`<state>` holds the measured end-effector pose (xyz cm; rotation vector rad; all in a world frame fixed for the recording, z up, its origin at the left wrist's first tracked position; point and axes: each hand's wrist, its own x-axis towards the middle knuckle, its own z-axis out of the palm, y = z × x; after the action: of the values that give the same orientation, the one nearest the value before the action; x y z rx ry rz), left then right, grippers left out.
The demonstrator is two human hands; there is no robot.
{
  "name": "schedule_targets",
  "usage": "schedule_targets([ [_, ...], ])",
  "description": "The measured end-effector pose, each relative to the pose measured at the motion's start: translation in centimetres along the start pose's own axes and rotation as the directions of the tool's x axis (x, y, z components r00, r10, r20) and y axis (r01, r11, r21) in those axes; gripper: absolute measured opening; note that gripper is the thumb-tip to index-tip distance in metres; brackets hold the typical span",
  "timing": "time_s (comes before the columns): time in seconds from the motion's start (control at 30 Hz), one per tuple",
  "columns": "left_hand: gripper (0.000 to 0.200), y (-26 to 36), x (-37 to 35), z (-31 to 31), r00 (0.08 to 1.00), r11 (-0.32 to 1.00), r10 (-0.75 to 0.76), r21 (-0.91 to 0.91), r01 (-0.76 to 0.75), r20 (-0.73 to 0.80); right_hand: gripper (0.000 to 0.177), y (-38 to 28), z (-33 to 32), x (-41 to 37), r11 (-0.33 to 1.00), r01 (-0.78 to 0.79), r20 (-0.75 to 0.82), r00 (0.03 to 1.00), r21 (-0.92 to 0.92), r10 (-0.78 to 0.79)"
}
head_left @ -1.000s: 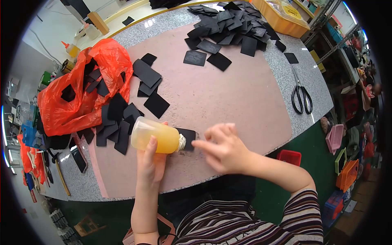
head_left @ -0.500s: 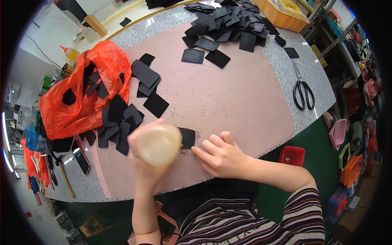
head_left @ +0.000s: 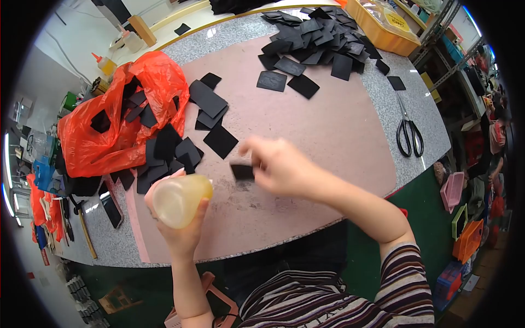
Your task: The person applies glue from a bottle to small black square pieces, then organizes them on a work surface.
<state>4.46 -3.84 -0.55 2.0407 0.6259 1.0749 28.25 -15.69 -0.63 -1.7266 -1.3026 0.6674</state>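
My left hand (head_left: 183, 227) is wrapped round a translucent plastic bottle (head_left: 178, 203) with yellowish liquid in it. Its round base faces the camera, and I cannot see its tip. My right hand (head_left: 281, 167), slightly blurred, is closed at the right edge of a small black rectangular piece (head_left: 241, 171). That piece looks tilted over the pinkish mat (head_left: 306, 126), and part of it is hidden by the fingers. Just beyond lies another black piece (head_left: 221, 142), flat on the mat. More black pieces (head_left: 208, 99) lie loosely stacked to the left.
A red plastic bag (head_left: 98, 150) of black pieces lies at the left. A large heap of them (head_left: 311, 41) is at the back, beside a yellow tray (head_left: 377, 30). Black-handled scissors (head_left: 409, 136) lie at the right. A phone (head_left: 111, 205) rests at the left edge.
The bottle has moved left, away from the black piece. My right hand has moved up and left, and the black piece has shifted with it. The camera view has shifted slightly.
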Motion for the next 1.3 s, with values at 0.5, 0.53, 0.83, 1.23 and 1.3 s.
schedule_targets([
  [0.5, 0.075, 0.4, -0.7, 1.5, 0.993, 0.986, -0.065, -0.150, 0.079, 0.096, 0.016, 3.3, 2.6, 15.6, 0.647, 0.308, 0.110, 0.938, -0.698, -0.328],
  [0.53, 0.075, 0.3, -0.9, 1.1, 0.994, 0.981, -0.088, -0.166, 0.098, 0.063, 0.011, 3.4, 2.0, 15.4, 0.723, 0.311, -0.061, 0.897, -0.617, -0.437],
  [0.83, 0.070, -1.2, -1.0, -1.4, 0.972, 0.953, -0.221, -0.229, 0.199, -0.077, 0.028, 1.1, 2.2, -5.7, 0.342, 0.578, 0.279, 0.729, -0.741, -0.625],
  [1.23, 0.052, 0.7, 1.1, 6.5, 0.964, 0.998, 0.032, 0.039, -0.044, 0.265, 0.041, 1.2, 3.7, -9.7, 0.703, 0.327, 0.038, 0.918, -0.631, -0.394],
  [1.3, 0.052, -0.5, 2.7, 5.1, 0.981, 0.979, 0.072, 0.174, -0.105, 0.181, 0.037, 1.0, 3.8, -9.6, 0.701, 0.335, 0.015, 0.907, -0.630, -0.421],
])
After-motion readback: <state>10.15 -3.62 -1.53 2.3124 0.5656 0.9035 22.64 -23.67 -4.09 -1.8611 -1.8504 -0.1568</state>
